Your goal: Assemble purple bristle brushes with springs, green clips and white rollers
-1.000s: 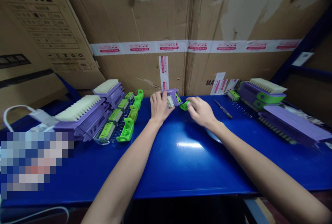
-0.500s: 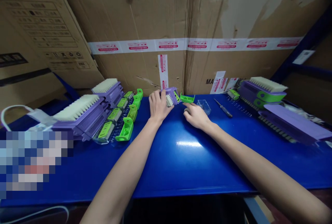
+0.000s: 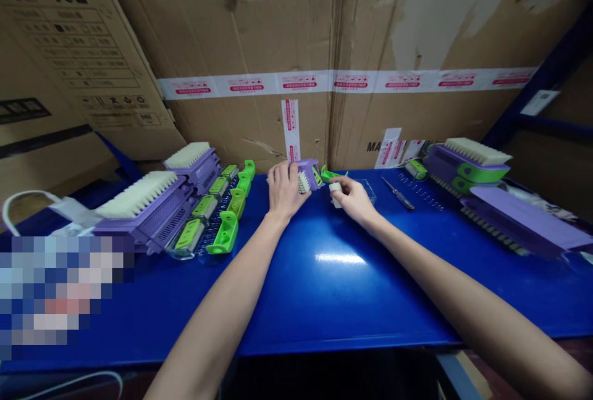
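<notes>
My left hand (image 3: pixel 283 191) is closed over a purple brush (image 3: pixel 307 171) with white bristles, which lies tilted at the back of the blue table. A green insert shows at the brush's right end; its left part is hidden under my fingers. My right hand (image 3: pixel 356 200) pinches a small whitish block (image 3: pixel 335 195) between thumb and fingers, a short way right of the brush. Just behind that hand lies a green end piece (image 3: pixel 328 173), partly covered. A clear plastic box (image 3: pixel 369 190) sits right behind the hand.
Purple brushes (image 3: pixel 148 221) with bristles upward stand at left, beside several green-topped parts (image 3: pixel 204 205), springs and green end pieces (image 3: pixel 225 234). At right are a screwdriver (image 3: pixel 399 194), springs (image 3: pixel 424 193) and more purple brushes (image 3: pixel 463 168). Cardboard boxes (image 3: pixel 241 116) wall the back edge.
My right hand has lifted and turned slightly, and the whitish block now shows in its fingers. The green end piece is more covered. My left hand stays on the brush.
</notes>
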{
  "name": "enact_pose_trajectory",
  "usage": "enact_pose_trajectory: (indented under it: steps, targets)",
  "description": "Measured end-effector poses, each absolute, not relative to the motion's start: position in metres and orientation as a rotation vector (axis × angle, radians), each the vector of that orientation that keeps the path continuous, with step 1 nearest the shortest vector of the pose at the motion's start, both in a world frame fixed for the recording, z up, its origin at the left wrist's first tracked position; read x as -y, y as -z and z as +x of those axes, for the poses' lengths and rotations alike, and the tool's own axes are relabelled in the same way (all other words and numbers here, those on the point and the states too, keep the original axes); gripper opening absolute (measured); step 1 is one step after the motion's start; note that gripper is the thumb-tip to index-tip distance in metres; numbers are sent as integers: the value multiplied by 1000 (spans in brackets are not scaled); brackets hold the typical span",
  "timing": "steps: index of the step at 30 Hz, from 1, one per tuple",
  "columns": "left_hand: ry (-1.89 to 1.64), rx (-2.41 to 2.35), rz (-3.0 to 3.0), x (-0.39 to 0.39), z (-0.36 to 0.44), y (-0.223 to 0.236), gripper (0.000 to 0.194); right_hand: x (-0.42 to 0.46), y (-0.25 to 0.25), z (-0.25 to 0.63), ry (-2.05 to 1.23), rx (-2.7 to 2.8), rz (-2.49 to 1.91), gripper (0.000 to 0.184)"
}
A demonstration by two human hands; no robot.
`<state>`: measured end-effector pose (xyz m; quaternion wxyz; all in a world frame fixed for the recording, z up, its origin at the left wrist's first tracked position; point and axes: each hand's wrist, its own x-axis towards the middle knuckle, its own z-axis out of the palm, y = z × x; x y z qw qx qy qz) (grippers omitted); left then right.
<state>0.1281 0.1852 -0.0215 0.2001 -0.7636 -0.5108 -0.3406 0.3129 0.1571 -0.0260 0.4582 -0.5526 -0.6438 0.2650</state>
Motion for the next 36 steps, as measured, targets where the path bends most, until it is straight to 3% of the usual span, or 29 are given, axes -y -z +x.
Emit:
enact_pose_trajectory:
  steps: [5, 16, 28, 36]
  targets:
    - [900, 1340, -2204, -184, 130, 22, 67, -161, 24, 313, -610, 1417, -1127, 36]
    - [762, 1155, -2293, -180, 135, 21, 65, -164, 26, 313, -631, 1230, -1082, 51]
    - [747, 1079, -2348, -178, 135, 20, 67, -166, 27, 319, -782, 1350, -1108, 60]
    - [722, 1072, -2333, -176, 135, 20, 66, -170, 31, 323, -702, 1496, -1127, 67]
